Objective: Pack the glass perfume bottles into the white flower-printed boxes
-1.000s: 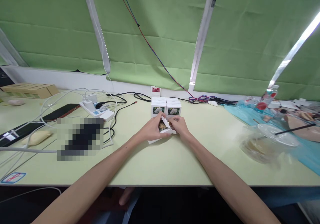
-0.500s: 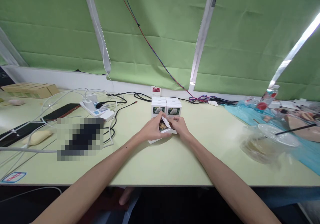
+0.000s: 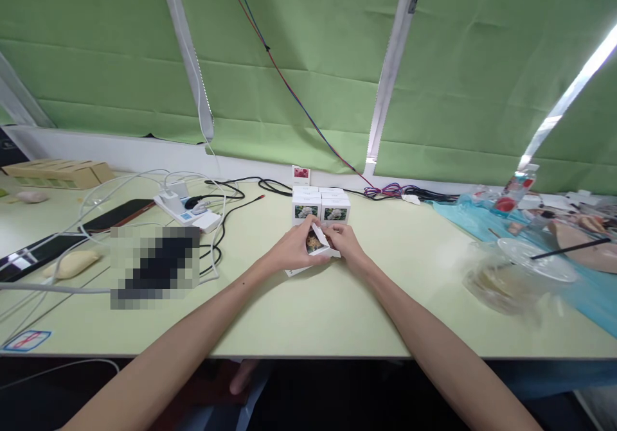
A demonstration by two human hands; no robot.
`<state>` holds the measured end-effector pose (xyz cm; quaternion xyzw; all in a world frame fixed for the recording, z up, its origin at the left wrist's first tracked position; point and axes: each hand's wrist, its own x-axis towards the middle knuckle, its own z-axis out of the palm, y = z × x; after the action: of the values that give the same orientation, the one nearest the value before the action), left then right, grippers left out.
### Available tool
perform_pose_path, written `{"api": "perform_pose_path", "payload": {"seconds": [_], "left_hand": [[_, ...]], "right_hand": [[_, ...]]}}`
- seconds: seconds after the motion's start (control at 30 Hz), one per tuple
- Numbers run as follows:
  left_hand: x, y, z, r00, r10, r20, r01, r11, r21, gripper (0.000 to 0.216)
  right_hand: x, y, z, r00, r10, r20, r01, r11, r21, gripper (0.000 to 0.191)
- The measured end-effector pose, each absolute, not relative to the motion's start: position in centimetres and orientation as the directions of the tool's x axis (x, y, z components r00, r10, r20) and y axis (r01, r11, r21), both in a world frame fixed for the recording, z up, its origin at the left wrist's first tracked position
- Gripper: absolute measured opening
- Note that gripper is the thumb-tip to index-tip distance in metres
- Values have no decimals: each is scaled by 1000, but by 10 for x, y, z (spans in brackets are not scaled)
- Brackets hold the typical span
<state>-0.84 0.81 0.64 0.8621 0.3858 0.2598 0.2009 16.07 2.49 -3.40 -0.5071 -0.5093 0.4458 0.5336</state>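
My left hand (image 3: 297, 246) is closed around a small white box (image 3: 330, 252) with a flower picture on its side, tilted just above the table. At the box's right end, the fingers of my right hand (image 3: 344, 241) are bent together on a white flap. Whether they pinch the flap or something inside is hidden. Under the box, a white piece of paper or card (image 3: 295, 271) shows at its left. Right behind my hands stand several white boxes (image 3: 335, 214) with white-flower pictures, packed side by side in rows.
A card with a red picture (image 3: 301, 174) stands behind the boxes. Left lie a power strip (image 3: 186, 216), white cables, a dark phone-like slab (image 3: 116, 215) and a yellowish oval object (image 3: 72, 264). A bagged drink cup (image 3: 511, 280) with a black straw stands right, near blue plastic sheeting (image 3: 463, 216).
Almost nothing differs. My right fingers have shifted very slightly at the box's flap; the box stays in my left hand.
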Motion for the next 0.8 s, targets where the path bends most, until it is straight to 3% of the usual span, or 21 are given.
{"api": "perform_pose_path", "payload": {"seconds": [0.8], "left_hand": [[-10, 7, 6, 562, 762, 321, 536, -631, 561, 64]], "right_hand": [[165, 26, -38, -21, 987, 159, 73, 160, -984, 38]]}}
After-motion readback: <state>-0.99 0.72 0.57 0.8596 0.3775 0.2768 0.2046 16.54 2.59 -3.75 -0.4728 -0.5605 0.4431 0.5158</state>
